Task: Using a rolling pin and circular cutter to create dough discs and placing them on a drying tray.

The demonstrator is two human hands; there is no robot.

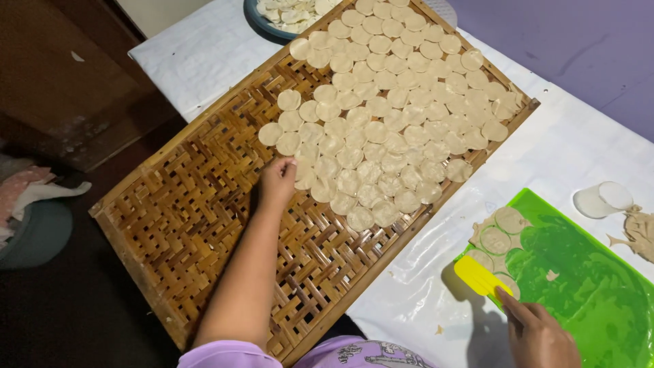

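My left hand (276, 180) reaches over a large woven bamboo tray (184, 218), its fingertips pinching a pale round dough disc (298, 170) at the near edge of several rows of such discs (395, 102) that cover the tray's far half. My right hand (538, 334) holds a yellow flat scraper (480, 277), whose blade rests on a green cutting mat (593, 286) next to cut dough rounds (496, 235) still lying in the rolled sheet.
A clear round cutter cup (603, 200) and dough scraps (637, 232) lie on the white table cover (197, 54) to the right. A blue bowl (269, 24) of pale pieces sits at the top. Dark floor and a bucket (34, 232) are on the left.
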